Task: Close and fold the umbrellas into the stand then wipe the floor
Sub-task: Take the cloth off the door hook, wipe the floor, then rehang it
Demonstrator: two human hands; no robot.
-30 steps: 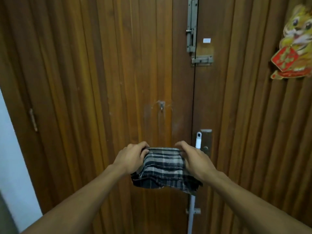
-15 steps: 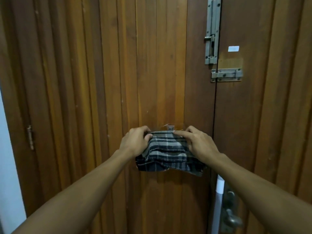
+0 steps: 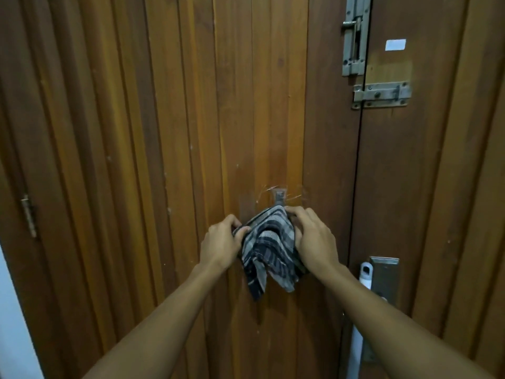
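A dark plaid cloth [image 3: 266, 250] hangs bunched against the wooden door [image 3: 164, 132], its top edge right at a small metal hook [image 3: 279, 197] stuck on the door. My left hand [image 3: 222, 243] pinches the cloth's upper left edge. My right hand [image 3: 311, 236] grips its upper right side, fingers near the hook. Whether the cloth is caught on the hook cannot be told. No umbrella or stand is in view.
Two metal bolt latches [image 3: 355, 36] [image 3: 381, 94] sit at the upper right along the door seam. A door handle plate [image 3: 384, 277] and a white pole-like handle [image 3: 360, 305] are at the lower right. A hinge [image 3: 28, 216] and a white wall [image 3: 11, 324] are at the left.
Both hands raised the cloth up to the hook and drew together, so the cloth went from stretched flat to bunched and drooping. The view moved closer to the door.
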